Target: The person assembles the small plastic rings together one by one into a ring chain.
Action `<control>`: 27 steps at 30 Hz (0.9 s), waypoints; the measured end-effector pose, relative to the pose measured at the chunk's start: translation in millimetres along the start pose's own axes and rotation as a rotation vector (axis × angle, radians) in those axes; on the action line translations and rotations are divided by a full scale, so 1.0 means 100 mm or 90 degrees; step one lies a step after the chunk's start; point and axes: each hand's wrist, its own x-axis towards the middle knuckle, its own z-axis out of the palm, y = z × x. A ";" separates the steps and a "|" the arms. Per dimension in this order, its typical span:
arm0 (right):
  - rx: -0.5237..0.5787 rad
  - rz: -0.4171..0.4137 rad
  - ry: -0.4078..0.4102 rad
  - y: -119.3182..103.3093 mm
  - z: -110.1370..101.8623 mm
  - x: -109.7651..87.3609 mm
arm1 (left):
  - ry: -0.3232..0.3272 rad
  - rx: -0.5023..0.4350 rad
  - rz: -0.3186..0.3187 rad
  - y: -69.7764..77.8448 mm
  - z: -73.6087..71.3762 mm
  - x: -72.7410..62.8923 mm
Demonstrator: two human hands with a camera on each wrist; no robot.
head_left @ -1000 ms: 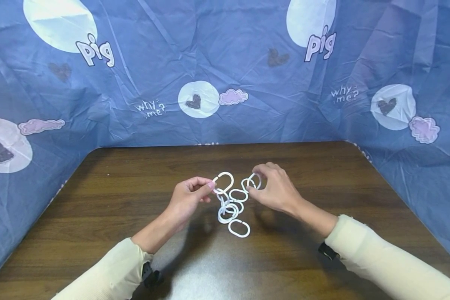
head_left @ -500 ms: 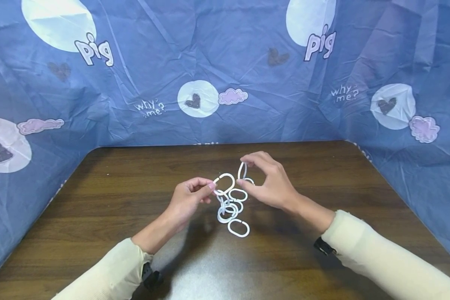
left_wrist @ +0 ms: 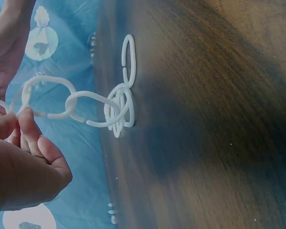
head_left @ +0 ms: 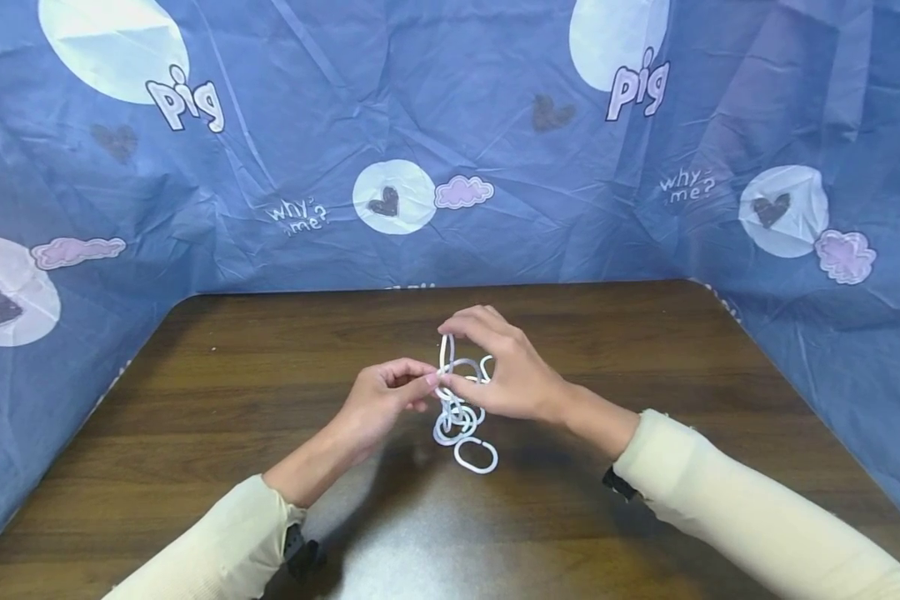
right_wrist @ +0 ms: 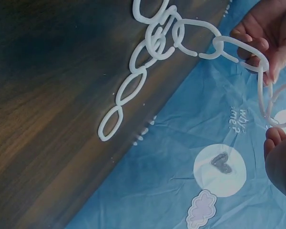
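Note:
In the head view, my left hand pinches a white plastic C-shaped chain link between thumb and fingers. Beside it on the right, my right hand grips another white link upright, thumb below and fingertips on top. The two thumbs are close together where the links overlap. From the left hand's fingertips, joined links run down to a heap of links on the table. The small gap in some links shows in the left wrist view.
A brown wood-grain table carries the chain near its middle. One link lies at the near side of the heap. More links trail away on the table. A blue printed cloth stands behind and at both sides.
My right hand has moved left with its link, turning it upright, and brought it up to the link in my left hand. The left hand has hardly moved.

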 end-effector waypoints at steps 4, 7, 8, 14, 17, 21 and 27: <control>-0.013 -0.014 -0.014 0.01 0.03 0.00 | -0.006 0.006 0.012 0.00 -0.01 -0.01; -0.020 -0.019 -0.025 0.01 0.05 -0.01 | -0.009 0.016 0.019 -0.01 -0.02 -0.01; -0.019 -0.020 -0.031 0.02 0.06 -0.01 | -0.008 0.018 0.020 -0.01 -0.03 -0.01; -0.003 0.002 -0.060 0.05 0.08 -0.06 | -0.006 0.036 0.028 0.01 -0.03 -0.01; -0.013 0.018 -0.062 0.07 0.09 -0.09 | -0.001 0.040 0.025 0.02 -0.03 -0.01; -0.041 0.035 -0.041 0.09 0.07 -0.09 | 0.010 0.035 0.010 0.01 -0.03 -0.02; -0.073 0.047 -0.008 0.09 0.04 -0.08 | 0.026 0.040 -0.005 -0.01 -0.04 -0.03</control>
